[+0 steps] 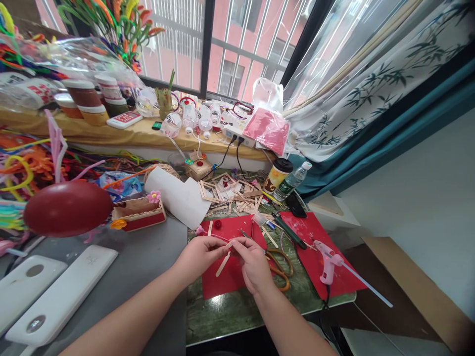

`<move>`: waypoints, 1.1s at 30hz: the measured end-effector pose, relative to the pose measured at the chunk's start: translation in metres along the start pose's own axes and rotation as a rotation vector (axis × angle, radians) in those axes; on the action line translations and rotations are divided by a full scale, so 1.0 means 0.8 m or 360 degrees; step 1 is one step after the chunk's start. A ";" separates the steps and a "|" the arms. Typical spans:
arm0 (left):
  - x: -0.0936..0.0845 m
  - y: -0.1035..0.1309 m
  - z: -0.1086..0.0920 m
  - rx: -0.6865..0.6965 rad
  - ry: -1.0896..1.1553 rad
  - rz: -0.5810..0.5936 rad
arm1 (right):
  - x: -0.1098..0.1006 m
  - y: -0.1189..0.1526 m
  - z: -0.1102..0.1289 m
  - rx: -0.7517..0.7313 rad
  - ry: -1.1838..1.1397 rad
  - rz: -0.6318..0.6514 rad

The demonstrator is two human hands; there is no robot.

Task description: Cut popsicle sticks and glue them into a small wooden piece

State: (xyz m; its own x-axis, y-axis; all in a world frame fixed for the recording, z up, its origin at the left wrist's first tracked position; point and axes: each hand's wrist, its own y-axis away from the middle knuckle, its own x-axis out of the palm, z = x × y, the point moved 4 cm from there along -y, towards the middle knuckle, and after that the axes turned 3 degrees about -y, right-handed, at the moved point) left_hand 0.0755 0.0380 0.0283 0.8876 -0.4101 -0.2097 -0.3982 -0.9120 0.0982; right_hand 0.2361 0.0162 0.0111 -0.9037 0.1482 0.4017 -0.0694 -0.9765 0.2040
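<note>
- While both bare hands meet over the flat red sheet (213,287), the left hand (202,254) is closed, its fingertips pinching one end of a small, pale wooden piece (230,244).
- The right hand (255,264) is closed too, thumb and fingers gripping the same piece from the other side.
- Just below the fingertips, a slim, pale wooden stick with a rounded end (222,265) slants over the sheet; whether it touches the fingers is unclear.
- Scissors with brown looped handles (291,266) lie beside the right hand, partly on that sheet.
- Farther right, a pink glue gun (328,271), a long translucent glue stick (371,287) extending from its back, rests on a second red sheet (311,264).
- Beyond the hands, a loose pile of pale wooden sticks (247,202) lies near a yellow-and-brown cup with a black lid (278,175) and a clear plastic bottle with a green label (291,183).
- Left of the pile lies a white cylindrical roll (172,195).
</note>
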 end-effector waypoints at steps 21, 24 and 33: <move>-0.011 -0.003 0.005 -0.0049 0.0167 -0.0109 | -0.170 0.029 0.066 -0.0425 0.2513 0.0171; -0.007 -0.004 0.009 -0.0043 0.0267 -0.0096 | -0.174 0.027 0.060 -0.0386 0.2514 0.0235; -0.015 -0.003 0.005 -0.0066 0.0407 -0.0145 | -0.170 0.042 0.064 -0.0091 0.1524 0.0124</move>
State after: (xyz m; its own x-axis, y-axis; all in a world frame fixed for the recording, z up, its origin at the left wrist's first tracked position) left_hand 0.0649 0.0452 0.0266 0.9510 -0.3075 0.0324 -0.3091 -0.9419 0.1313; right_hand 0.3784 -0.0289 0.0086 -0.8664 -0.0830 -0.4924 0.0075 -0.9881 0.1534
